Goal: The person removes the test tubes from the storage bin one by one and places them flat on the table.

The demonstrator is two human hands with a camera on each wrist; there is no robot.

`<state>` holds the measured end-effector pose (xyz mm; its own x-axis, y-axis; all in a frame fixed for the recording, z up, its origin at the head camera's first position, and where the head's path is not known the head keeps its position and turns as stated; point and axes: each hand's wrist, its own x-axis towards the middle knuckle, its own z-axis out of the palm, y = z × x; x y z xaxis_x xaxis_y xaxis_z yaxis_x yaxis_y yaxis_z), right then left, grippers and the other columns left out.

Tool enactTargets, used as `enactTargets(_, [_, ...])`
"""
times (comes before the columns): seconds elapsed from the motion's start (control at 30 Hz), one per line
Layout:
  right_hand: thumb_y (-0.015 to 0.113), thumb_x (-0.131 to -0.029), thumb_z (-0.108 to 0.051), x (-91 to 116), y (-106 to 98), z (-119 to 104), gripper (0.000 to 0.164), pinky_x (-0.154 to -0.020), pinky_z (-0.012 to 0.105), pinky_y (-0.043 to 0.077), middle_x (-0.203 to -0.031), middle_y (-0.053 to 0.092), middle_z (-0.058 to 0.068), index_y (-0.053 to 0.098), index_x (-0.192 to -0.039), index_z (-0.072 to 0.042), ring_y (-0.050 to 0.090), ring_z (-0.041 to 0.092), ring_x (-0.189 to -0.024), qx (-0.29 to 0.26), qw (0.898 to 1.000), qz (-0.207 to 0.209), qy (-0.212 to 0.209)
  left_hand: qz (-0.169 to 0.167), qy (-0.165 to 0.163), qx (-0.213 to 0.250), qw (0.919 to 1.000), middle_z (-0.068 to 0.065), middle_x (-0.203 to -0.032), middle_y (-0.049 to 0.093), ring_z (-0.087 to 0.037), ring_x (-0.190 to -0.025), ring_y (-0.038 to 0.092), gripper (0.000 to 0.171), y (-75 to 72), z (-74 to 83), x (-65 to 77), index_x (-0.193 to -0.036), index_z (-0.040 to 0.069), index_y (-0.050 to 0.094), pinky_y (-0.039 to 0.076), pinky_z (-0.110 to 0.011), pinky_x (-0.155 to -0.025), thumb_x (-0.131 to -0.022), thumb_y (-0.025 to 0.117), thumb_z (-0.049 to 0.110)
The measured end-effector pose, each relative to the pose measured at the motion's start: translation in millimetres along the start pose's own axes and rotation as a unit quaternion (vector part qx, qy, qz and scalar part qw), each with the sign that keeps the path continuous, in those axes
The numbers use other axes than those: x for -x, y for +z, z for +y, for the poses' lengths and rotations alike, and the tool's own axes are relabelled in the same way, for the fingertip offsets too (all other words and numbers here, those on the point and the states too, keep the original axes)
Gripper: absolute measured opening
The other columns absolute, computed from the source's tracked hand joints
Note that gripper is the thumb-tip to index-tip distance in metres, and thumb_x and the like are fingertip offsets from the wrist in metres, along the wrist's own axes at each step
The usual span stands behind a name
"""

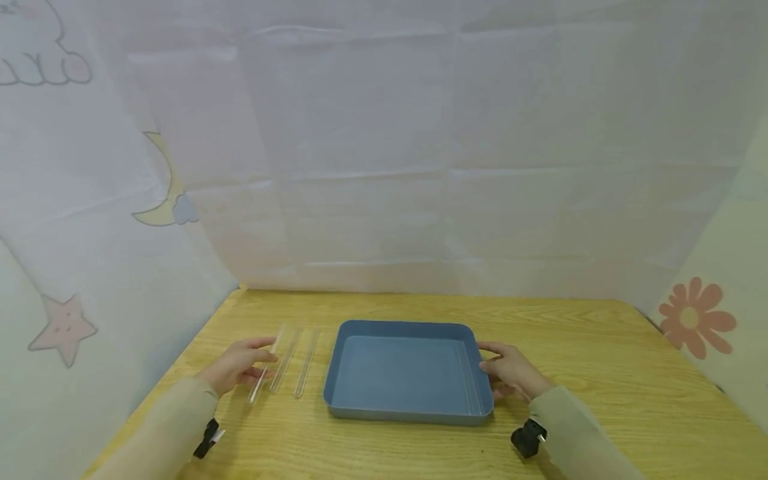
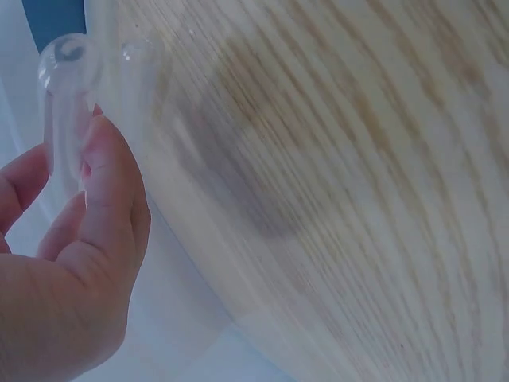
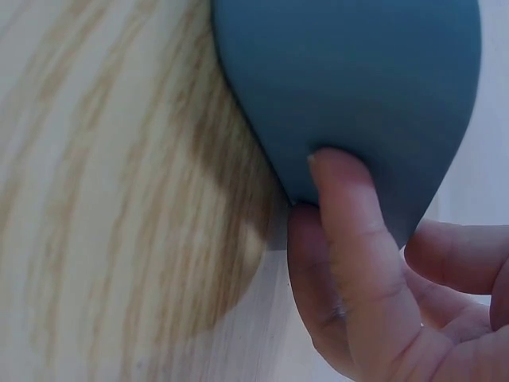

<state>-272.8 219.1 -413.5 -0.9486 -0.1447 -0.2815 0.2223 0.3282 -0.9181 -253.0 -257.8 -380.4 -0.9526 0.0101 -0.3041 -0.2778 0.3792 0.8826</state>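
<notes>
Closest in, two pale sleeves [image 1: 585,433] reach over the wooden table [image 1: 570,333]. The left hand [image 1: 240,363] pinches a clear tube [image 1: 259,385] between thumb and fingers; two more tubes [image 1: 307,367] lie side by side just beyond it, left of the blue tray [image 1: 408,417]. At the tray's right end the right hand [image 1: 513,373] grips the wall, thumb against its outside. Clear strips, hard to make out, run along the tray's right side. Behind hangs a creased pale sheet [image 1: 360,220].
</notes>
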Motion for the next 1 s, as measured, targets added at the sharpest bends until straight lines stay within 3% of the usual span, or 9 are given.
enactTargets(0.33, [0.048,-0.098,0.004,0.3,1.5,1.2,0.053,-0.059,0.043,0.057,-0.107,0.064,0.024,0.03,-0.148,0.007,0.067,0.028,-0.081,-0.001,1.0,-0.001,0.002,0.021,-0.009,-0.014,0.9997,-0.03,-0.124,0.056,-0.014,-0.064,0.062,0.059,-5.5,-7.9,-9.8,-0.147,-0.01,0.03,0.051,-0.022,-0.055,-0.096,0.055,0.006])
enactTargets(0.57, [0.048,-0.098,0.003,-0.5,0.2,-0.6,0.053,-0.056,0.041,0.057,-0.102,0.065,0.021,0.031,-0.147,0.007,0.067,0.027,-0.078,0.002,1.0,0.004,0.003,0.038,-0.019,-0.019,0.9989,-0.014,-0.101,0.064,-0.007,-0.052,0.049,0.059,-7.8,-6.3,-17.3,-0.145,-0.01,0.033,0.049,-0.021,-0.054,-0.093,0.058,0.004])
enactTargets(0.83, [0.049,-0.097,0.004,0.5,2.1,1.4,0.052,-0.055,0.04,0.056,-0.106,0.064,0.022,0.033,-0.147,0.007,0.066,0.027,-0.08,0.001,1.0,0.007,0.0,0.046,-0.012,-0.024,0.9986,-0.003,-0.077,0.06,-0.005,-0.047,0.041,0.058,-7.2,-7.3,-23.1,-0.143,-0.012,0.033,0.045,-0.02,-0.052,-0.092,0.057,0.0])
enactTargets(1.0, [0.049,-0.097,0.004,0.1,2.6,1.8,0.051,-0.053,0.039,0.056,-0.102,0.064,0.022,0.033,-0.146,0.008,0.066,0.026,-0.078,-0.006,1.0,0.007,-0.006,0.051,-0.012,-0.025,0.9983,-0.001,-0.073,0.057,-0.003,-0.045,0.036,0.057,-6.8,-6.3,-27.2,-0.143,-0.012,0.033,0.043,-0.019,-0.048,-0.092,0.056,0.0])
